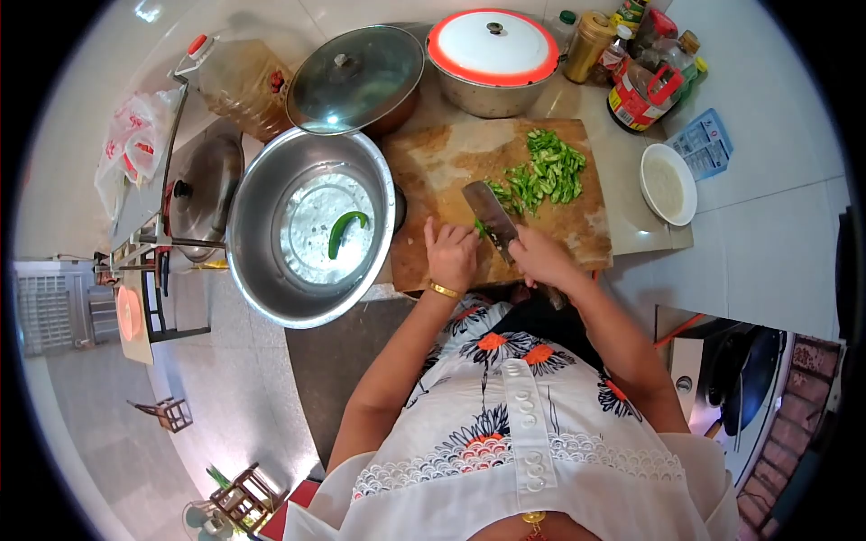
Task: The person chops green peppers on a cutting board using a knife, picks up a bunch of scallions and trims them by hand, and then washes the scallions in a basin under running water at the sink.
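My right hand (539, 256) is wrapped round the handle of a cleaver (490, 213), whose broad blade is over the wooden cutting board (433, 171). My left hand (451, 256) rests at the board's front edge, fingers bent, its fingertips against a small piece of green pepper (481, 228) beside the blade. Part of that piece is hidden by the fingers and the blade. A heap of chopped green pepper (552, 167) lies on the board beyond the cleaver. One whole green pepper (345, 233) lies in the large metal basin (244, 261) to the left.
Behind the board stand a glass-lidded pan (361, 77) and a pot with a white, red-rimmed lid (492, 45). Bottles and jars (645, 95) crowd the back right corner. A white bowl (668, 185) stands right of the board. An oil jug (239, 86) is at the back left.
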`<state>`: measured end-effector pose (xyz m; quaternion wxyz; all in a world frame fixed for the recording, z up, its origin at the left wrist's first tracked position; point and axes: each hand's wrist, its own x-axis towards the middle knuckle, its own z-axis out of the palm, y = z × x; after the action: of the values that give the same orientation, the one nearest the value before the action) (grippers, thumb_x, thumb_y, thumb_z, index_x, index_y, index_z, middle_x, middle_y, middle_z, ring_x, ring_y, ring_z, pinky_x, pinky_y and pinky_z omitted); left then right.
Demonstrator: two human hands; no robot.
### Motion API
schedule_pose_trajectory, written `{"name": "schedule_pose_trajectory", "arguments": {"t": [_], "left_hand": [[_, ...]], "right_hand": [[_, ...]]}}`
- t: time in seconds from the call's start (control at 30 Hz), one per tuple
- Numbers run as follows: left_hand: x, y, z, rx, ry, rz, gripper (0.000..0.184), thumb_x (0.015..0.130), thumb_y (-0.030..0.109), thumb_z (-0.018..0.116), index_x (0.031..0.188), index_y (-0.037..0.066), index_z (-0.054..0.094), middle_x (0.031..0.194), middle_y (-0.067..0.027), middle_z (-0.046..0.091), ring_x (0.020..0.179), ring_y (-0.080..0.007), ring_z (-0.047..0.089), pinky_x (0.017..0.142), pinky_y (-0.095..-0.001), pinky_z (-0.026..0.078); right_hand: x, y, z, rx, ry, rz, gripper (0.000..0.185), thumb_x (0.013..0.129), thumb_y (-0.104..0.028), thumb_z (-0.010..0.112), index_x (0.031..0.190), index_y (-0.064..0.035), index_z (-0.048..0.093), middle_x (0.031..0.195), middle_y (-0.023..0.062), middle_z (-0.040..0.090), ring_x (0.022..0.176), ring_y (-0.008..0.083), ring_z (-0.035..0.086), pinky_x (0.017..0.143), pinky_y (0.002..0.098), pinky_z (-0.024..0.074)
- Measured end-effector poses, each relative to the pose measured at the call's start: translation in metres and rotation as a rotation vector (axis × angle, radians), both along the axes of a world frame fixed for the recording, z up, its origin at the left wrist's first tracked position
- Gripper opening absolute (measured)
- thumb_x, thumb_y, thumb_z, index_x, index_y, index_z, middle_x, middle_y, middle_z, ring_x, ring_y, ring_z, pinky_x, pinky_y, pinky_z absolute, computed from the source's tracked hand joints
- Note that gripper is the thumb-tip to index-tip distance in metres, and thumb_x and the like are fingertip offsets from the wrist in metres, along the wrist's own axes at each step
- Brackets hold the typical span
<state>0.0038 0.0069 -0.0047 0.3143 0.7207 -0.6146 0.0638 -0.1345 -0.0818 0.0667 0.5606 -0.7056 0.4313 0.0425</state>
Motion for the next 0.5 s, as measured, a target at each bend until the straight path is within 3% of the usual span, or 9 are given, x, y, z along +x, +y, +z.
{"name": "schedule_pose_trajectory", "arguments": {"t": [0.33,0.5], "left_hand": [[0.001,0.0,-0.001,0.011,0.004,-0.004,0.009,0.066,0.012,0.064,0.075,0.01,0.063,0.078,-0.001,0.058,0.078,-0.019,0.053,0.091,-0.047,0.028],[0.004,0.007,0.002,0.079,0.139,0.216,0.013,0.062,0.02,0.067,0.07,0.01,0.064,0.073,-0.0025,0.055,0.078,-0.0217,0.051,0.081,-0.0405,0.033]], "right_hand": [[0.035,-0.007,0.001,-0.123,0.074,0.092,0.021,0.082,-0.014,0.037,0.086,0.0054,0.045,0.055,0.0133,0.053,0.04,0.0224,0.054,0.041,0.0342,0.0451],[0.023,-0.005,-0.012,-0.036,-0.044,-0.057,0.021,0.083,-0.014,0.038,0.086,0.0053,0.045,0.056,0.0147,0.053,0.041,0.0224,0.055,0.041,0.034,0.0452]]}}
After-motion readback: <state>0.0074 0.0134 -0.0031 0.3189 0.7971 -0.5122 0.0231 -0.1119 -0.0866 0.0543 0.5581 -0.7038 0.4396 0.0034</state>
